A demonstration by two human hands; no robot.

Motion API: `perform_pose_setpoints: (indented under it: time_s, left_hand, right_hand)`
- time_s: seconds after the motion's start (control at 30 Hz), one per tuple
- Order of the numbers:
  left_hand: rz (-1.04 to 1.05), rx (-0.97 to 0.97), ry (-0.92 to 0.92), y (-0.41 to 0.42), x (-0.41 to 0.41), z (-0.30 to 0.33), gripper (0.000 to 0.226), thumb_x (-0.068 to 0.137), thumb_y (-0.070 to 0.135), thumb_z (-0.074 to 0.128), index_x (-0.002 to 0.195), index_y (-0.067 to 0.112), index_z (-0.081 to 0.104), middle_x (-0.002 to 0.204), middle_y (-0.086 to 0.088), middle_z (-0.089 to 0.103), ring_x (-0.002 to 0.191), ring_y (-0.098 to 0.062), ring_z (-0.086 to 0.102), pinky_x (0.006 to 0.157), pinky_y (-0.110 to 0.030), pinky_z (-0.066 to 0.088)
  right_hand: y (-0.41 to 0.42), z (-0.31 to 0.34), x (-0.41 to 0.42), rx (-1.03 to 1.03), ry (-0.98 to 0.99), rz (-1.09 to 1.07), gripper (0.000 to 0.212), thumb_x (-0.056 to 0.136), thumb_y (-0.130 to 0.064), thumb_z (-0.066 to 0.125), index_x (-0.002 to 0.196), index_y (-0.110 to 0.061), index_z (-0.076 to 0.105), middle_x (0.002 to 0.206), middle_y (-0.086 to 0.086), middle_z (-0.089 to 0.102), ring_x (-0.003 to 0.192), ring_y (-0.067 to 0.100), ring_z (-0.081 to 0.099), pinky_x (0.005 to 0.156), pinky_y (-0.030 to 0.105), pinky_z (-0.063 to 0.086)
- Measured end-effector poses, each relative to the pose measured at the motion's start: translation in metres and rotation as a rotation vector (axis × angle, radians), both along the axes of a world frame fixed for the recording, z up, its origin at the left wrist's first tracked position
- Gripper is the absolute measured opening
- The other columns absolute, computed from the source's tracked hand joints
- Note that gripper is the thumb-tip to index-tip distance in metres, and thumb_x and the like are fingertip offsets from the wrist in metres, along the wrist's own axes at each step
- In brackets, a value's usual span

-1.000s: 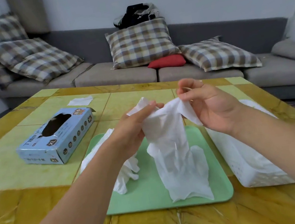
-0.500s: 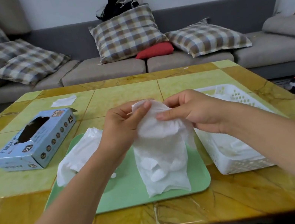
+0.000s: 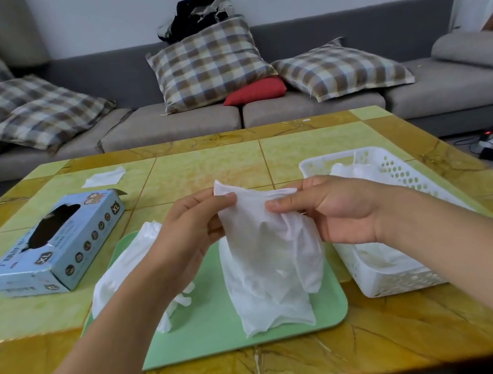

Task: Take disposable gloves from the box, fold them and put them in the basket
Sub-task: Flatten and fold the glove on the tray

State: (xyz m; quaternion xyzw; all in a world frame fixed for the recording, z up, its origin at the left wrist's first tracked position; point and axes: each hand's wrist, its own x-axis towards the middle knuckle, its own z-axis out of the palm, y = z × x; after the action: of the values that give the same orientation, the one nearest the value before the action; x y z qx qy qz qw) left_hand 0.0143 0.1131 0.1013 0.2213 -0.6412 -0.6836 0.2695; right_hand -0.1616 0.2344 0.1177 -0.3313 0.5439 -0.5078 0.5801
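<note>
Over the green tray (image 3: 217,332) you've got a white glove (image 3: 268,264) held up by its top edge, and it hangs down so its lower end rests on the tray. Your left hand (image 3: 190,229) pinches the glove's upper left corner between thumb and fingers, and your right hand (image 3: 333,208) pinches the upper right side, thumb on the front. On the left part of the tray, partly under your left forearm, lies another crumpled white glove (image 3: 122,269), spilling over the tray's left edge. Just right of the tray sits the white basket (image 3: 398,168), touching or nearly touching the tray's right side, with white gloves already inside it. Left of the tray, on the yellow-green table (image 3: 203,171), lies the blue glove box (image 3: 62,243), its dark opening facing up. Beyond the box, further from the tray, there's a small white sheet (image 3: 103,178) flat on the table.
</note>
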Motion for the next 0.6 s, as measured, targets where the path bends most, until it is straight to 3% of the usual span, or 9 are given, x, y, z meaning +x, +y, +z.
perform_pose_setpoints:
  time_s: [0.07, 0.17, 0.23, 0.3, 0.37, 0.5, 0.6]
  left_hand:
    - [0.074, -0.001, -0.073, 0.001, 0.001, -0.003, 0.025, 0.096, 0.017, 0.059, 0.085, 0.014, 0.081, 0.096, -0.012, 0.077, 0.084, -0.022, 0.072, 0.086, -0.038, 0.054]
    - [0.164, 0.018, -0.174, 0.002, -0.001, -0.005, 0.022, 0.099, 0.023, 0.059, 0.092, 0.013, 0.078, 0.095, -0.011, 0.078, 0.079, -0.026, 0.071, 0.076, -0.037, 0.056]
    - [0.154, 0.022, -0.239, 0.001, -0.003, -0.006, 0.022, 0.097, 0.031, 0.063, 0.095, 0.014, 0.076, 0.09, -0.008, 0.077, 0.073, -0.023, 0.07, 0.065, -0.032, 0.054]
    - [0.104, -0.004, -0.317, -0.001, -0.004, -0.008, 0.025, 0.094, 0.037, 0.067, 0.098, 0.014, 0.076, 0.09, -0.004, 0.078, 0.075, -0.022, 0.073, 0.067, -0.033, 0.057]
    - [0.087, -0.008, -0.385, -0.004, -0.006, -0.012, 0.023, 0.094, 0.034, 0.069, 0.099, 0.012, 0.076, 0.091, -0.006, 0.078, 0.08, -0.023, 0.075, 0.075, -0.037, 0.061]
    - [0.141, 0.005, -0.572, -0.019, -0.012, -0.023, 0.034, 0.088, 0.039, 0.076, 0.088, 0.005, 0.073, 0.073, -0.006, 0.075, 0.059, -0.019, 0.068, 0.055, -0.027, 0.055]
    - [0.168, -0.027, -0.564, -0.028, -0.02, -0.019, 0.044, 0.079, 0.041, 0.083, 0.094, 0.0, 0.075, 0.09, -0.014, 0.077, 0.077, -0.025, 0.071, 0.08, -0.046, 0.062]
  right_hand:
    - [-0.004, -0.006, 0.002, 0.035, 0.004, -0.029, 0.041, 0.077, -0.018, 0.077, 0.114, -0.002, 0.069, 0.106, 0.014, 0.07, 0.099, 0.027, 0.065, 0.098, 0.042, 0.051]
    - [-0.01, -0.013, 0.002, 0.087, 0.07, -0.115, 0.024, 0.084, -0.02, 0.075, 0.105, -0.009, 0.072, 0.094, 0.008, 0.073, 0.08, 0.021, 0.069, 0.083, 0.038, 0.056]
    - [-0.014, -0.017, 0.001, 0.101, 0.057, -0.148, 0.023, 0.087, -0.015, 0.074, 0.109, -0.008, 0.07, 0.091, 0.007, 0.075, 0.073, 0.019, 0.071, 0.071, 0.033, 0.059]
    - [-0.017, -0.02, 0.002, 0.115, 0.039, -0.135, 0.034, 0.088, -0.011, 0.073, 0.12, -0.004, 0.066, 0.091, 0.008, 0.075, 0.072, 0.019, 0.072, 0.064, 0.03, 0.061]
    - [-0.021, -0.023, 0.002, 0.154, 0.061, -0.099, 0.039, 0.089, -0.009, 0.072, 0.126, 0.0, 0.063, 0.094, 0.009, 0.075, 0.073, 0.019, 0.073, 0.066, 0.031, 0.062]
    - [-0.032, -0.029, 0.0, 0.251, 0.141, -0.061, 0.024, 0.093, -0.007, 0.069, 0.115, 0.002, 0.067, 0.089, 0.01, 0.076, 0.072, 0.019, 0.073, 0.067, 0.031, 0.063]
    - [-0.043, -0.025, 0.0, 0.171, 0.246, -0.182, 0.014, 0.095, -0.008, 0.067, 0.106, -0.002, 0.07, 0.095, 0.014, 0.076, 0.071, 0.019, 0.072, 0.068, 0.033, 0.063]
